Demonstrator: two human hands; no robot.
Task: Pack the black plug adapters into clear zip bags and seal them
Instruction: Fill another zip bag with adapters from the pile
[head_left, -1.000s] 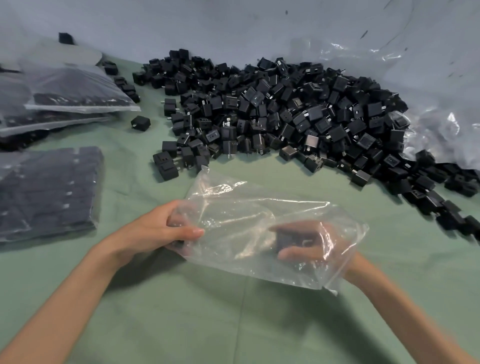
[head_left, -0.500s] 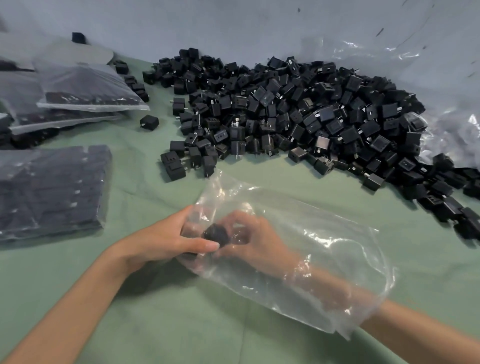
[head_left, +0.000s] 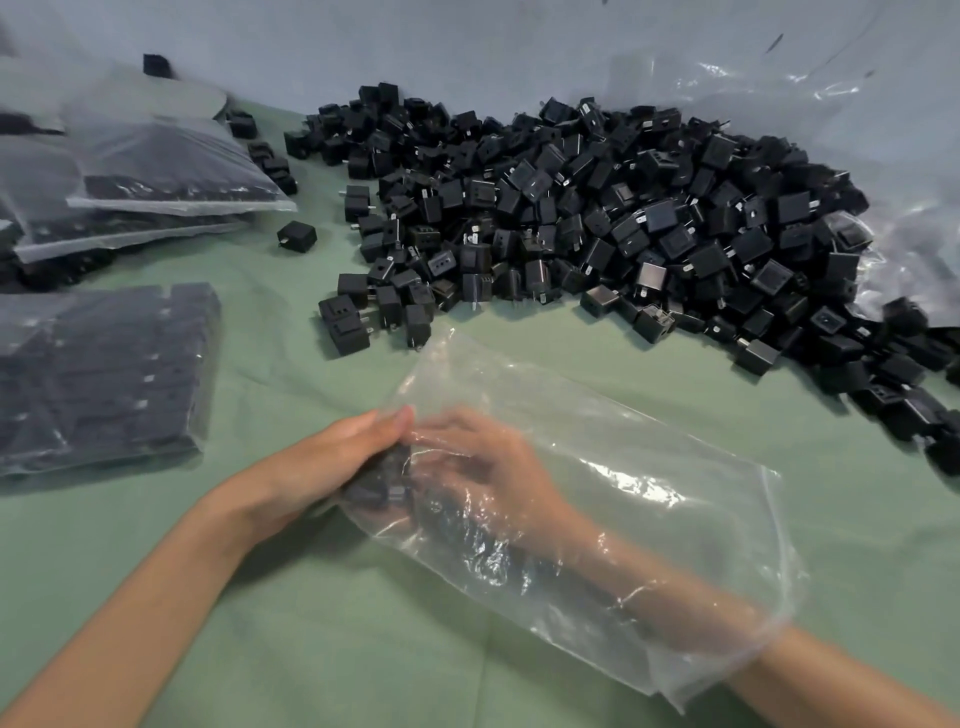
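Note:
A clear zip bag (head_left: 649, 499) lies on the green table in front of me, its mouth toward the lower right. My right hand (head_left: 483, 462) is deep inside it, forearm through the mouth, fingers at black plug adapters (head_left: 382, 480) in the bag's closed left end. My left hand (head_left: 332, 460) presses against that end from outside, fingers fairly straight along the plastic. Whether the right fingers grip an adapter is blurred by the film. A large heap of loose black adapters (head_left: 597, 218) fills the far middle and right.
Filled clear bags of adapters are stacked at the far left (head_left: 156, 176), and another filled bag (head_left: 98, 374) lies at the left. A single adapter (head_left: 297, 236) sits apart from the heap. Crumpled clear plastic (head_left: 904, 249) lies at the right against the grey wall.
My right hand has pushed from near the bag's mouth to its closed left end, carrying adapters there. My left hand went from pinching the bag's edge to pressing flat against that end.

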